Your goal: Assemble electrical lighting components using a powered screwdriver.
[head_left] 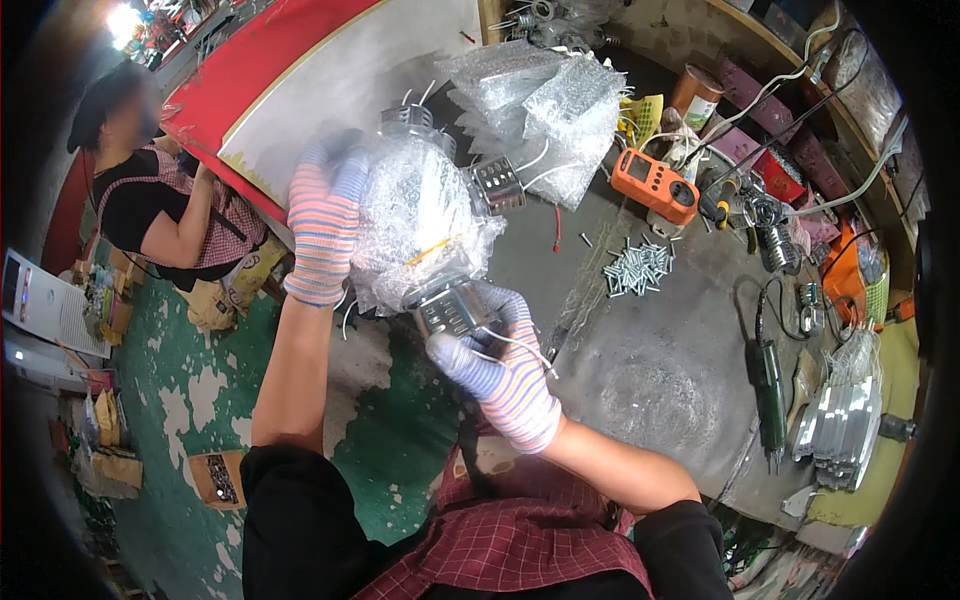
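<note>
Gripping the left side of a bubble-wrapped bundle point(408, 205), the left hand point(325, 225) wears a striped knit glove; its fingertips are blurred at the upper edge of the wrap. The right hand point(505, 380), gloved alike, pinches a slotted metal housing point(452, 308) between thumb and fingers at the bundle's lower edge, and a white wire trails from it across the glove. The hands are apart, with the bundle between them, over the near left part of a grey workbench point(640, 395). A second metal fitting point(497, 186), also slotted and wired in white, sits at the bundle's right side, and a third point(408, 118) shows at its top.

Beyond lie clear bubble-wrap bags point(565, 115), overlapping in a stack. To their right are an orange handheld meter point(655, 187) and, nearer, a loose heap of silver screws point(640, 270). A short red strip point(558, 230) lies between the bundle and the screws. Along the bench's right side rest a dark green corded tool point(772, 400), a flat brush point(806, 378) and a bunch of silvery strips point(842, 425). At the left, a co-worker point(150, 205) in a checked apron stands beside a red-edged panel point(235, 85).
</note>
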